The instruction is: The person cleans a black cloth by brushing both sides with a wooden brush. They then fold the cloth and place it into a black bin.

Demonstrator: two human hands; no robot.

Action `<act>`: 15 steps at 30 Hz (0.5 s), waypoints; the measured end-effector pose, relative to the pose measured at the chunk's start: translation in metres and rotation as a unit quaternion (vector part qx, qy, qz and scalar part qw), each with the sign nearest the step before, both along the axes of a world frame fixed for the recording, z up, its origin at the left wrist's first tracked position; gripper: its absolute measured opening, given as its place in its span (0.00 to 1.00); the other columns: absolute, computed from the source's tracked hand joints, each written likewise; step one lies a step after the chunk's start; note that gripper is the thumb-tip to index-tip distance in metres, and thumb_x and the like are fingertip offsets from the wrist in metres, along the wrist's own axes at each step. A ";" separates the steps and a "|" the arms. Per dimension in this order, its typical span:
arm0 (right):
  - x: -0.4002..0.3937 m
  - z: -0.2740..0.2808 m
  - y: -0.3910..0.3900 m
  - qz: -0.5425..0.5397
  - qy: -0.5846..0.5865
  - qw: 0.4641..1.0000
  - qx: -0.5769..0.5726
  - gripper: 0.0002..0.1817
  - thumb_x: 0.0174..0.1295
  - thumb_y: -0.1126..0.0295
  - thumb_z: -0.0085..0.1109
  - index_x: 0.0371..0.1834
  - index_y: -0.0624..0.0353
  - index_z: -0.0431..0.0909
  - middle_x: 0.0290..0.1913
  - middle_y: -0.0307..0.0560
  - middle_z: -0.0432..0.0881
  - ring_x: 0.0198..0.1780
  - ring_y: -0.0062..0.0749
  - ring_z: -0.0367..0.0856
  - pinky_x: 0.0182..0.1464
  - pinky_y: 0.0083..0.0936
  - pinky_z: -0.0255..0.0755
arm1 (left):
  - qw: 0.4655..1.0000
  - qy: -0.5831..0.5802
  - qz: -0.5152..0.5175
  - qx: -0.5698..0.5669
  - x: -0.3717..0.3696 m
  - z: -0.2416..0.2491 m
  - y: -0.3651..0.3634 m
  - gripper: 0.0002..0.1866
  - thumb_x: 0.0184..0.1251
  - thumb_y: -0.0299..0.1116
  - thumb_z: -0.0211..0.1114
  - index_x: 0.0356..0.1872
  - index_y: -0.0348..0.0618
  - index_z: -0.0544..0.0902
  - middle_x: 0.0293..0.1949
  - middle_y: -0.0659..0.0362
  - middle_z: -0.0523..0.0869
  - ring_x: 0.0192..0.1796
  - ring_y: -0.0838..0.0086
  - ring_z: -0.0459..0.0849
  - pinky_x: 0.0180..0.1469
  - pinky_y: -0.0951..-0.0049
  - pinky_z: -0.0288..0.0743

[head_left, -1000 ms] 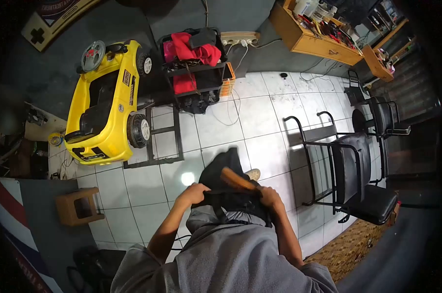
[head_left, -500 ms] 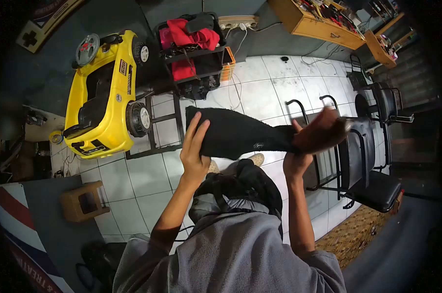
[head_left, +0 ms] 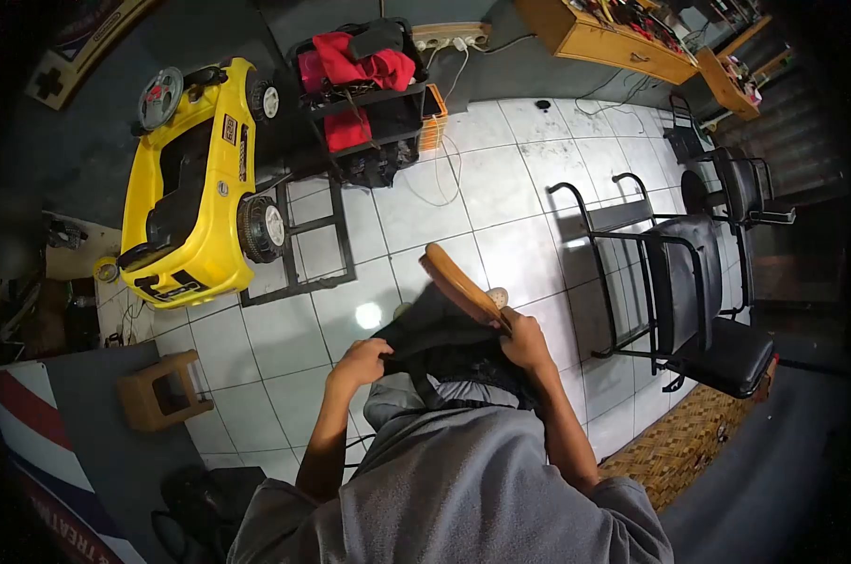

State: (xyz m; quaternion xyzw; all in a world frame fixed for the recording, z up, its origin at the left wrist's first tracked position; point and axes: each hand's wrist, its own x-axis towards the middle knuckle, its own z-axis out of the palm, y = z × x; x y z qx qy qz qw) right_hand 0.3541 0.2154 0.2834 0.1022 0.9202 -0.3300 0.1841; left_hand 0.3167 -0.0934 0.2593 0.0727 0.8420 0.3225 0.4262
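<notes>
My left hand (head_left: 362, 363) is closed on one edge of a black cloth (head_left: 424, 324), which hangs in front of my lap. At the cloth's other side, my right hand (head_left: 527, 342) is closed around the end of a long, slightly curved wooden brush (head_left: 458, 282). The brush slants up and to the left over the cloth. Cloth also reaches my right fingers, though how they grip it is partly hidden. Below the cloth, dark folds of fabric cover my lap.
A yellow ride-on toy car (head_left: 192, 193) stands at left beside a black metal frame (head_left: 346, 246). Behind is a black rack (head_left: 374, 117) with red cloths. Black chairs (head_left: 684, 291) stand at right, a brown stool (head_left: 167, 390) at lower left, a wooden drawer unit (head_left: 623, 52) at the back.
Both hands have moved down toward my lap. The black cloth, stretched out sideways before, now hangs lower. The brush has swung from pointing right to pointing up and left.
</notes>
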 end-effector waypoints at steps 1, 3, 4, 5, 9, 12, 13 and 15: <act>-0.002 0.008 -0.003 -0.017 0.003 1.000 -0.004 0.17 0.40 0.81 0.51 0.39 0.63 0.75 0.34 0.60 0.80 0.42 0.54 0.78 0.43 0.39 0.72 | 0.989 0.097 -0.105 -0.029 0.001 -0.002 0.000 0.19 0.48 0.24 0.53 0.45 0.41 0.81 0.56 0.47 0.75 0.56 0.53 0.74 0.58 0.65 0.68; -0.003 0.024 -0.008 -0.026 0.044 0.998 -0.028 0.17 0.40 0.81 0.51 0.38 0.65 0.75 0.32 0.59 0.80 0.39 0.52 0.79 0.41 0.35 0.72 | 0.957 0.191 -0.213 -0.056 -0.004 0.002 0.007 0.19 0.50 0.27 0.55 0.47 0.43 0.80 0.58 0.47 0.73 0.58 0.53 0.73 0.59 0.64 0.66; -0.002 0.032 -0.010 -0.034 0.083 0.995 -0.051 0.17 0.40 0.82 0.51 0.38 0.66 0.75 0.31 0.58 0.80 0.37 0.50 0.80 0.39 0.32 0.72 | 0.962 0.167 -0.215 -0.018 -0.013 0.013 0.018 0.21 0.52 0.32 0.58 0.50 0.44 0.78 0.60 0.48 0.72 0.59 0.53 0.72 0.60 0.64 0.65; -0.003 0.041 -0.011 -0.040 0.082 0.994 -0.051 0.17 0.40 0.82 0.51 0.38 0.66 0.75 0.31 0.58 0.80 0.37 0.50 0.80 0.39 0.32 0.72 | 0.965 0.143 -0.217 0.021 -0.022 0.024 0.031 0.23 0.54 0.37 0.61 0.53 0.45 0.76 0.61 0.49 0.71 0.60 0.53 0.70 0.61 0.64 0.64; -0.004 0.059 -0.012 -0.095 0.130 0.979 -0.123 0.14 0.42 0.80 0.54 0.36 0.64 0.73 0.28 0.58 0.79 0.33 0.51 0.79 0.36 0.35 0.71 | 0.938 0.083 -0.199 0.273 -0.033 0.051 0.089 0.23 0.57 0.40 0.62 0.51 0.39 0.73 0.50 0.48 0.77 0.53 0.53 0.75 0.55 0.63 0.68; -0.007 0.064 0.001 -0.150 0.195 0.958 -0.147 0.13 0.42 0.81 0.53 0.35 0.65 0.73 0.23 0.53 0.76 0.25 0.39 0.76 0.30 0.28 0.68 | 0.929 0.167 -0.211 0.255 -0.018 0.029 0.120 0.14 0.60 0.28 0.57 0.46 0.35 0.73 0.42 0.43 0.78 0.46 0.49 0.77 0.46 0.61 0.71; -0.008 0.065 0.008 -0.168 0.203 0.957 -0.122 0.12 0.43 0.81 0.54 0.35 0.65 0.73 0.21 0.50 0.74 0.22 0.32 0.73 0.28 0.25 0.66 | 0.933 0.196 -0.148 0.261 -0.010 0.030 0.127 0.13 0.60 0.27 0.56 0.46 0.35 0.73 0.41 0.43 0.79 0.45 0.49 0.78 0.45 0.61 0.72; -0.011 0.062 0.025 -0.196 0.224 0.948 -0.109 0.11 0.44 0.81 0.54 0.34 0.65 0.73 0.20 0.49 0.73 0.21 0.30 0.70 0.27 0.24 0.65 | 0.933 0.228 -0.088 0.265 -0.009 0.037 0.141 0.13 0.60 0.25 0.55 0.46 0.35 0.73 0.41 0.43 0.79 0.43 0.48 0.78 0.43 0.62 0.72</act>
